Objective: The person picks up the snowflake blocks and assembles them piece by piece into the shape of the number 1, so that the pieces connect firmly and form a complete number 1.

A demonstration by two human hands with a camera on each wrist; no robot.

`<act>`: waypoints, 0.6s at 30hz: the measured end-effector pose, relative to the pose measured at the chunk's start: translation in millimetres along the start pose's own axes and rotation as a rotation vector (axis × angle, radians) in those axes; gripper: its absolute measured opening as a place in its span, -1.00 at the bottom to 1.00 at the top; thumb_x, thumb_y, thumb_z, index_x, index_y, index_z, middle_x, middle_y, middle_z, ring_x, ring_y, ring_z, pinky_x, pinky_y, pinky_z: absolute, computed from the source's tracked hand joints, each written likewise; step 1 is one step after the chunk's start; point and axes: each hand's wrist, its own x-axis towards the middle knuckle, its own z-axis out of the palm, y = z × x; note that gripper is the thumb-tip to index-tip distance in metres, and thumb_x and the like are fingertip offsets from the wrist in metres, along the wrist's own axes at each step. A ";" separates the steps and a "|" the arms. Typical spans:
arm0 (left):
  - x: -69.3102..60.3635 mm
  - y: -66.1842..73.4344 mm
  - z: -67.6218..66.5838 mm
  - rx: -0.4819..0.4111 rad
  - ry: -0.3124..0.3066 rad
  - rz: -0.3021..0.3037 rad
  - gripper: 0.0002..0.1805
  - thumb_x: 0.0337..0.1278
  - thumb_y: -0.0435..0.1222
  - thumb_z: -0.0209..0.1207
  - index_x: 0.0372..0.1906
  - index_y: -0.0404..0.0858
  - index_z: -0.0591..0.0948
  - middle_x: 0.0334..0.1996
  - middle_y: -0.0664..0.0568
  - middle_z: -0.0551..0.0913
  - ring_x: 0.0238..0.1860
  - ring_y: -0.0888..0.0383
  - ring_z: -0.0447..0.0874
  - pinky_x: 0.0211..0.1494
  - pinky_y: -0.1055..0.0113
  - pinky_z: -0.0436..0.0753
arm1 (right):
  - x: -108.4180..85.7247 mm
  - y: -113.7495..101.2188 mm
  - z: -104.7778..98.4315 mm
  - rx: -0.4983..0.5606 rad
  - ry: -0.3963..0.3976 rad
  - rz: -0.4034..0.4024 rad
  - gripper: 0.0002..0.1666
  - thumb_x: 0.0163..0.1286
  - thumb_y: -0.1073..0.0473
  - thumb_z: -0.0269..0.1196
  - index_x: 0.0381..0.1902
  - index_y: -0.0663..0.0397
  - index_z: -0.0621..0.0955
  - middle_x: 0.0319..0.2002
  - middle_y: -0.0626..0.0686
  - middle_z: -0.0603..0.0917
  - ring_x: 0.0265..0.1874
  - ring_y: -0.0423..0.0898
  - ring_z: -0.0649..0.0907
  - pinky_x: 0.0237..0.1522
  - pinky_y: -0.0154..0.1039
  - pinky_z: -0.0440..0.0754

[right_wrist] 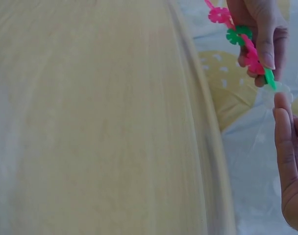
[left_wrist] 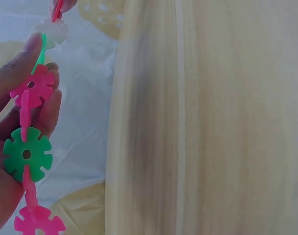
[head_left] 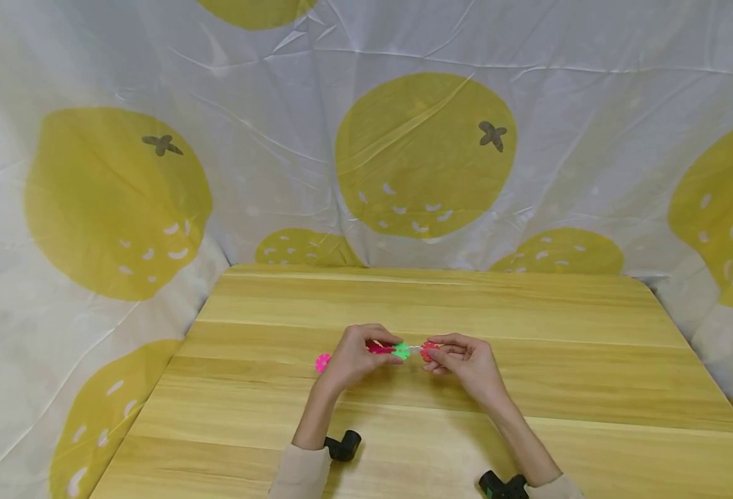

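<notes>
A chain of notched plastic snowflake discs, pink, green and white, stretches between the two hands above the table. My left hand (head_left: 355, 355) pinches the chain near a green disc (head_left: 401, 351), with its fingers behind the links. More of the chain hangs along the left palm in the left wrist view, including another green disc (left_wrist: 27, 154) and a pink disc (left_wrist: 39, 223). A whitish translucent disc (left_wrist: 52, 32) follows the pinched green one. At that end, my right hand (head_left: 471, 365) pinches a red disc (head_left: 429, 350) that meets the white one; their slots are too small to make out.
The wooden table (head_left: 591, 360) lies under both hands. A white cloth with yellow fruit prints (head_left: 429, 159) hangs behind and beside it. Black wrist-worn devices (head_left: 344, 445) show near both forearms.
</notes>
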 end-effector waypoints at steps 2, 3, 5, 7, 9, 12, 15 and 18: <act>-0.3 0.2 0.1 -0.001 0.003 -0.005 -0.73 0.02 -0.33 0.54 -0.11 -0.20 0.84 -0.20 0.09 0.82 -0.22 0.23 0.66 -0.22 0.41 0.65 | 0.0 0.2 0.2 0.000 0.000 -0.001 -0.61 0.46 0.30 0.33 0.13 0.49 0.62 -0.18 0.35 0.80 -0.34 -0.08 0.85 -0.17 -0.02 0.80; -0.5 0.3 0.1 -0.002 0.005 -0.007 -0.73 0.02 -0.33 0.54 -0.11 -0.19 0.84 -0.20 0.09 0.82 -0.23 0.23 0.65 -0.22 0.41 0.65 | 0.0 0.2 0.3 0.000 0.002 -0.001 -0.61 0.46 0.29 0.33 0.13 0.49 0.62 -0.18 0.34 0.80 -0.34 -0.08 0.85 -0.17 -0.03 0.80; -1.0 0.6 -0.1 -0.001 0.007 -0.012 -0.73 0.02 -0.33 0.54 -0.11 -0.19 0.84 -0.20 0.09 0.81 -0.23 0.23 0.66 -0.22 0.43 0.65 | 0.1 0.1 0.4 0.000 0.002 -0.001 -0.61 0.46 0.30 0.32 0.13 0.48 0.62 -0.18 0.32 0.81 -0.35 -0.09 0.85 -0.18 -0.05 0.81; -1.3 1.2 -0.2 -0.003 0.009 -0.013 -0.74 0.02 -0.33 0.54 -0.12 -0.19 0.84 -0.20 0.09 0.81 -0.22 0.21 0.67 -0.21 0.43 0.65 | 0.4 0.2 0.2 0.001 0.003 -0.002 -0.61 0.46 0.30 0.32 0.13 0.48 0.62 -0.19 0.30 0.82 -0.35 -0.09 0.85 -0.19 -0.07 0.81; -1.2 1.8 -0.3 -0.008 0.010 -0.013 -0.74 0.02 -0.33 0.54 -0.12 -0.19 0.84 -0.19 0.09 0.81 -0.20 0.17 0.69 -0.20 0.42 0.66 | 0.7 0.1 -0.1 -0.002 0.007 -0.004 -0.61 0.46 0.29 0.32 0.12 0.48 0.62 -0.21 0.28 0.82 -0.35 -0.10 0.84 -0.21 -0.08 0.81; -0.8 2.5 -0.2 -0.017 0.011 -0.017 -0.74 0.02 -0.33 0.54 -0.12 -0.18 0.84 -0.19 0.09 0.82 -0.17 0.13 0.71 -0.19 0.41 0.67 | 1.1 -0.2 -0.3 -0.004 0.012 -0.004 -0.61 0.45 0.28 0.33 0.12 0.47 0.63 -0.22 0.24 0.83 -0.36 -0.10 0.84 -0.22 -0.09 0.82; -0.7 2.4 0.0 -0.015 0.012 -0.017 -0.75 0.02 -0.33 0.54 -0.13 -0.18 0.84 -0.20 0.10 0.82 -0.18 0.15 0.71 -0.19 0.40 0.68 | 0.7 -0.3 0.0 0.001 0.016 0.006 -0.60 0.45 0.27 0.34 0.12 0.47 0.63 -0.22 0.22 0.83 -0.36 -0.10 0.84 -0.22 -0.11 0.82; -1.1 1.7 0.3 -0.010 0.014 -0.016 -0.74 0.01 -0.33 0.55 -0.13 -0.17 0.85 -0.21 0.11 0.82 -0.20 0.21 0.70 -0.19 0.41 0.68 | 0.4 -0.1 0.8 0.011 0.016 0.016 -0.60 0.45 0.28 0.34 0.13 0.48 0.63 -0.22 0.19 0.84 -0.36 -0.10 0.84 -0.21 -0.11 0.82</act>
